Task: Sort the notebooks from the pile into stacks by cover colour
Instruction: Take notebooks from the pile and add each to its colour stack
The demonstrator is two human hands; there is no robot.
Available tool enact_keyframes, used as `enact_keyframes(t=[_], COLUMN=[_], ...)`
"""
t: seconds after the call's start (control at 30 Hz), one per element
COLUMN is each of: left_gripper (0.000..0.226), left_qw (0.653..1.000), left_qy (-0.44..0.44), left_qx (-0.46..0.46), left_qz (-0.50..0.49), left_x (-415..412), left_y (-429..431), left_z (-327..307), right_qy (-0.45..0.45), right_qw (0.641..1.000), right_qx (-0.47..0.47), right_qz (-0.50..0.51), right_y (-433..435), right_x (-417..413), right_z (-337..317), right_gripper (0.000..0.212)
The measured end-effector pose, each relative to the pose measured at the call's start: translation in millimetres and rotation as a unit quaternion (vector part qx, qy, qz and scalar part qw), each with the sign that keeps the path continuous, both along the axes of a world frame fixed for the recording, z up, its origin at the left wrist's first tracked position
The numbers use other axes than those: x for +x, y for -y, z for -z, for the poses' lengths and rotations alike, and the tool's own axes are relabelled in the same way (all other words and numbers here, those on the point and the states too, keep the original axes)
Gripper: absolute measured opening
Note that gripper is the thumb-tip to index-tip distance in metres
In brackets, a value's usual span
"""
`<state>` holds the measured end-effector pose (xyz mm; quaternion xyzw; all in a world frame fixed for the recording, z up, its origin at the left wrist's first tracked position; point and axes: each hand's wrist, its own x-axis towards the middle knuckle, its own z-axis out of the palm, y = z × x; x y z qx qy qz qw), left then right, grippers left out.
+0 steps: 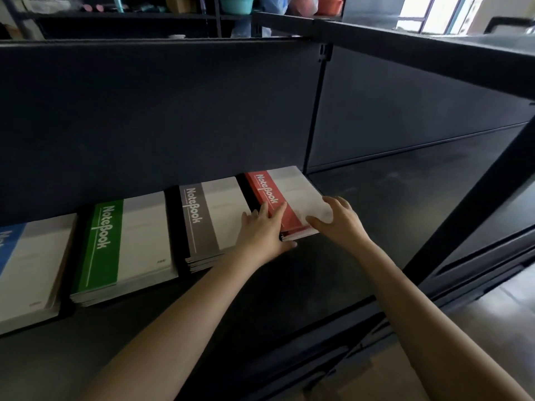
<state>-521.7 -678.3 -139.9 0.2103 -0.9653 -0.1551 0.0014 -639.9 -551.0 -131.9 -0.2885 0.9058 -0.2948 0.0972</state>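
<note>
Red notebook stack point(260, 186) runs toward the shelf's point(376, 227) back edge; flat left hand point(262, 230) and loosely bent right hand point(338, 221) press its near end.

A black metal shelf point(376, 198) with a dark back panel point(159, 111); a teal basin point(236, 4) above; a bright window point(428, 13) at right.

1. I count four stacks of notebooks in one row on the shelf point(390, 215): one blue stack point(31, 264), one green stack point(121, 247), one grey stack point(214, 218) and one red stack point(289, 192).
2. Each stack shows one top cover, four in all; I cannot count the notebooks beneath.
3. Two hands of mine are in view: one left hand point(260, 230) and one right hand point(338, 218).
</note>
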Motion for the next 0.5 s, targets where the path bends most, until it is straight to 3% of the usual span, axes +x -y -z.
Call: enact_keyframes(t=[0.23,0.5], left_gripper=[0.065,0.078], left_qw=[1.0,0.994], left_qy=[0.013,0.099], left_qx=[0.007,0.055], left_qz=[0.01,-0.009], left_x=[-15.8,-29.4], left_y=[-1.7,-14.6], left_z=[2.7,-6.7], right_qy=[0.033,0.03], right_qw=[0.999,0.999], right_qx=[0.028,0.019], right_qz=[-0.014,-0.004], right_y=[-5.0,0.1], right_x=[-9.5,-16.8], right_z=[6.9,11.7], right_gripper=[0.083,0.085])
